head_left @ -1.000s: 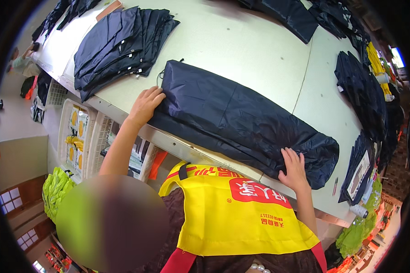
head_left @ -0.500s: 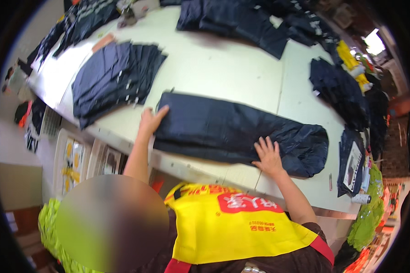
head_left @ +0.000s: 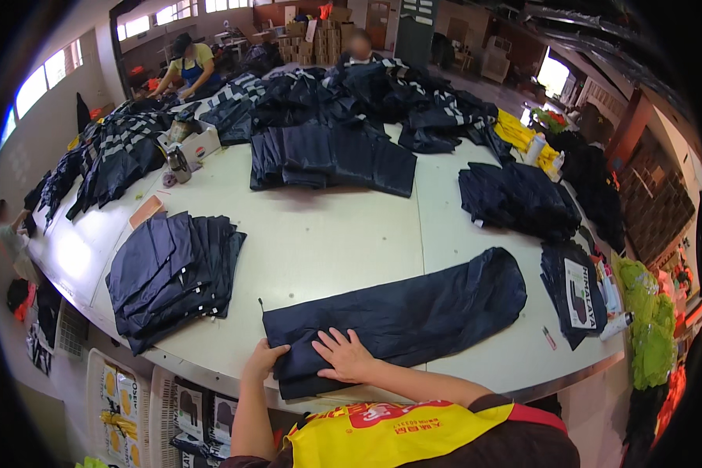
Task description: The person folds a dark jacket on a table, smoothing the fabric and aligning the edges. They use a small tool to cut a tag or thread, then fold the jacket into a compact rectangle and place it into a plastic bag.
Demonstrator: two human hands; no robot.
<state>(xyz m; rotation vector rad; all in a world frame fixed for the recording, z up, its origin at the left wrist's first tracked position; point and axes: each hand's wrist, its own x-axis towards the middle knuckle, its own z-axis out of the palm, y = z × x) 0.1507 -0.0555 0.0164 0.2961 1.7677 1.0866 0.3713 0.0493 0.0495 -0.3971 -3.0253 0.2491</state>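
Note:
A long, folded dark navy garment [head_left: 398, 312], perhaps trousers, lies at a slant on the pale table, its rounded right end farther away. At its left end my left hand [head_left: 264, 360] grips the edge, thumb on top and fingers partly hidden. My right hand [head_left: 345, 357] lies flat on the cloth close by, fingers spread. A fanned stack of navy garments [head_left: 175, 273] rests to the left. Beyond the folded garment lies another row of folded navy pieces [head_left: 327, 160].
More navy piles [head_left: 515, 199] stand at the right, near packaged garments [head_left: 576, 296] and a thread cone [head_left: 616, 324]. Striped dark garments [head_left: 132, 148] cover the far side. Crates of packages [head_left: 125, 405] sit below the table's left edge. Two people work beyond the table, another at far left.
The view has tilted up, showing more of the room. The garment's right end has swung away from me. My right hand has moved left along the cloth, nearer my left hand.

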